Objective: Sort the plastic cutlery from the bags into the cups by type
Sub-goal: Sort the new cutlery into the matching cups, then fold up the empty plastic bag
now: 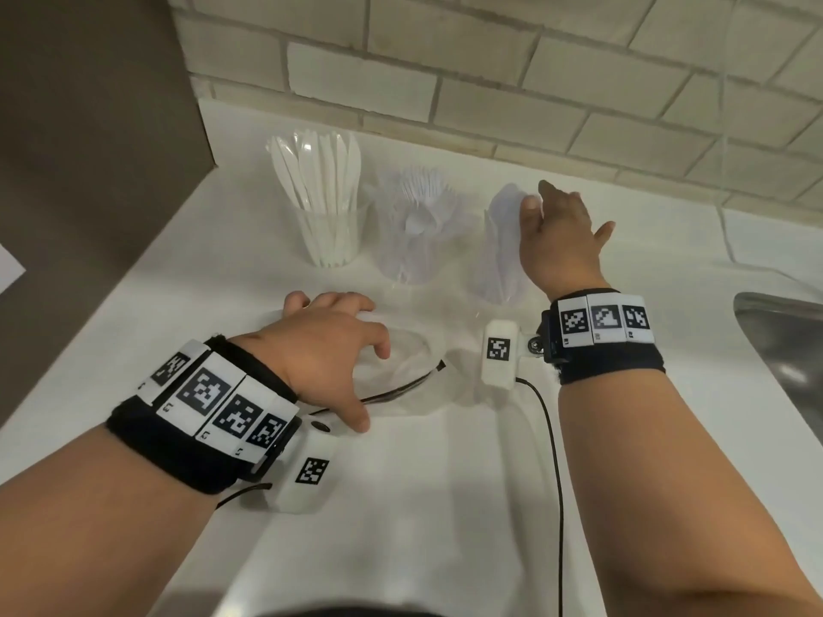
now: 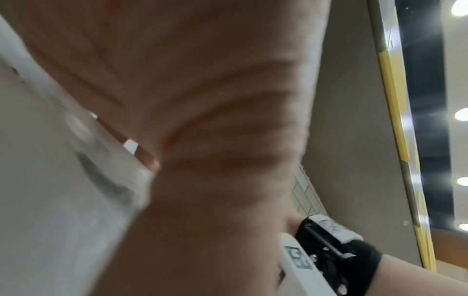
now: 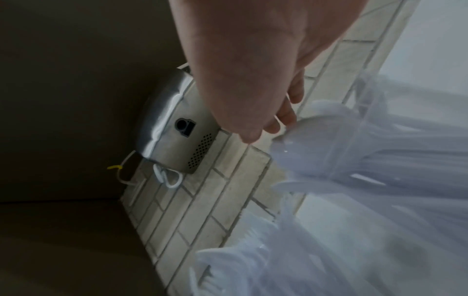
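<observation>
Starting at the far left of the white worktop, I see a clear cup of knives standing upright near the tiled wall. Nearer to me, my left hand lies on a clear plastic bag flat on the worktop, fingers loosely curled over it; I cannot tell whether they grip it. Right of the knives, just beside them, stands a cup of forks. Further right is the cup of spoons, and my right hand is at its top, fingertips pinching a spoon bowl among the spoons, little finger spread away. At the far right edge a steel sink is set into the worktop.
</observation>
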Action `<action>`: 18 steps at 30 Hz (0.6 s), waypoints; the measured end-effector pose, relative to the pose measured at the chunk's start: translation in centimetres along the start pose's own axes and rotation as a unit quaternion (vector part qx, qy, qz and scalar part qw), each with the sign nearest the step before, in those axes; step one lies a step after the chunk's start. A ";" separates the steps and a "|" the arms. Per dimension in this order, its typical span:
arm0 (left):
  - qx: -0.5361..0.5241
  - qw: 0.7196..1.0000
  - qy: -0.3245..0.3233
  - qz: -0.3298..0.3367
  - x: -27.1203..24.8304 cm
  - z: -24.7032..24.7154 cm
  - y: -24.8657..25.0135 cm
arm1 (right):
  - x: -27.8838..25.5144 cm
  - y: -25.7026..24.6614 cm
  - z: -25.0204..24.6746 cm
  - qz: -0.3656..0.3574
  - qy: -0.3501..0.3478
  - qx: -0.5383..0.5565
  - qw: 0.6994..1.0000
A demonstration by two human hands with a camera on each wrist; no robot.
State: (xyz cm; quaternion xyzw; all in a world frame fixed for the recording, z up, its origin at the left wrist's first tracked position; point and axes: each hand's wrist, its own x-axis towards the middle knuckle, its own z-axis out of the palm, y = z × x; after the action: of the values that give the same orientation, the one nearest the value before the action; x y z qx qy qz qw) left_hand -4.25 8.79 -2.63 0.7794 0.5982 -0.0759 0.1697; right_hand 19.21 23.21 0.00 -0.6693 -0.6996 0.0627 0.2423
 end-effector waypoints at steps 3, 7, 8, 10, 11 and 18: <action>-0.016 0.999 0.016 -0.025 -0.1 -0.5 -0.7 | -1.4 -1.7 -0.8 -0.062 0.015 0.033 0.997; -0.174 0.971 0.144 -0.077 -0.7 -1.5 -2.6 | -5.2 -5.4 -0.4 -0.185 0.048 0.141 0.971; -0.230 0.951 0.186 -0.087 -1.1 -1.6 -3.1 | -6.4 -6.1 0.0 -0.206 0.072 0.171 0.961; -0.348 0.901 0.240 -0.099 -2.2 -1.7 -3.7 | -8.9 -7.3 0.8 -0.201 0.084 0.238 0.947; -0.411 0.872 0.247 -0.096 -2.8 -1.7 -3.7 | -10.1 -7.8 1.0 -0.166 0.052 0.272 0.946; -0.563 0.793 0.228 -0.051 -3.9 0.1 -3.8 | -12.2 -9.7 4.2 0.000 -0.137 0.435 0.890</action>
State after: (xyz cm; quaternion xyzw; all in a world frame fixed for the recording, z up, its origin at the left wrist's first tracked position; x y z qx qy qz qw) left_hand -8.92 6.07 -2.17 0.5092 0.5954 0.4458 0.4330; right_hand 8.51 11.46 -2.81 -0.4818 -0.6281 0.4520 0.4111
